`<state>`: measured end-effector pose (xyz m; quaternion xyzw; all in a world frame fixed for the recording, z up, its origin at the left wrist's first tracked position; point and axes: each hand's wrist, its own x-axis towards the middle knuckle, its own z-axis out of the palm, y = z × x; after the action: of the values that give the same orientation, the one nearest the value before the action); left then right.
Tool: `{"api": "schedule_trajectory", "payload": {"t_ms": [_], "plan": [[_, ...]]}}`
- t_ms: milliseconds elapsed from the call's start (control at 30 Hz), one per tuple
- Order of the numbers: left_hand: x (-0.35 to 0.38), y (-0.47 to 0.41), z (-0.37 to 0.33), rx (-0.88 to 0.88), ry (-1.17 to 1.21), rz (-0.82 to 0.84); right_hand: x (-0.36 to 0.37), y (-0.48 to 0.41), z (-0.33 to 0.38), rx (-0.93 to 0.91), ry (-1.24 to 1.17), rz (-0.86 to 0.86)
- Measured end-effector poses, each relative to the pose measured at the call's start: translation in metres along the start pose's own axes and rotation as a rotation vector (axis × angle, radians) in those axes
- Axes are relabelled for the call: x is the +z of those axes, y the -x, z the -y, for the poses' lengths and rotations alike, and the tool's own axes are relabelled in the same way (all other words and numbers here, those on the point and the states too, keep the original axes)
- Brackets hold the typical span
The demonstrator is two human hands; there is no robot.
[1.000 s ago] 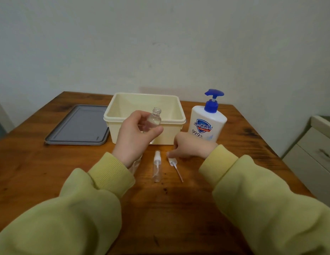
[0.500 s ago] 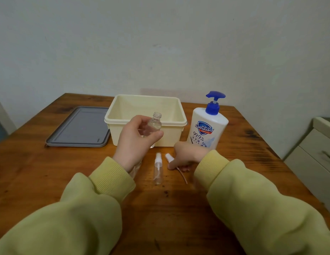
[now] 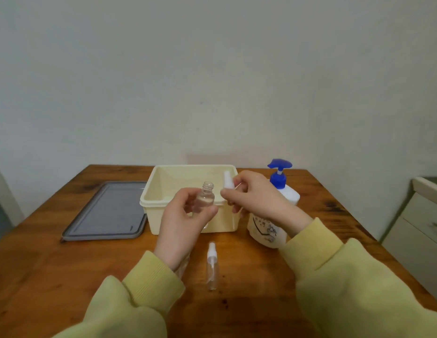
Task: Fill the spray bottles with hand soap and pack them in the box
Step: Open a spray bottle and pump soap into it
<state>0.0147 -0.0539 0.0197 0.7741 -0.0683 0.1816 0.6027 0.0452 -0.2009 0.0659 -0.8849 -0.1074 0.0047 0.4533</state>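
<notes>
Holding a small clear bottle upright with its neck uncapped, the left hand curls its fingers and thumb round it in front of the cream box. The right hand pinches a white spray cap just beside the neck. A second, capped spray bottle lies on the table between the sleeves. The soap pump bottle stands right of the box, and a grey lid lies to its left.

The box sits far centre on the table, with the lid to its left and the soap bottle just right. A spray bottle lies nearer. Before the box, the left hand holds an open bottle just left of the right hand and its spray head.
</notes>
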Motion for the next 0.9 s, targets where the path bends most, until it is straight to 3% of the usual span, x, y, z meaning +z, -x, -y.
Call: {"api": "schedule_trajectory", "payload": {"t_ms": [433, 900], "plan": [[0.005, -0.013, -0.024, 0.061, 0.001, -0.02, -0.034, -0.004, 0.045, -0.317, -0.26, -0.304], [0.006, -0.011, -0.026, 0.034, 0.026, 0.015, -0.036, 0.001, 0.058, -0.394, -0.217, -0.206]]}}
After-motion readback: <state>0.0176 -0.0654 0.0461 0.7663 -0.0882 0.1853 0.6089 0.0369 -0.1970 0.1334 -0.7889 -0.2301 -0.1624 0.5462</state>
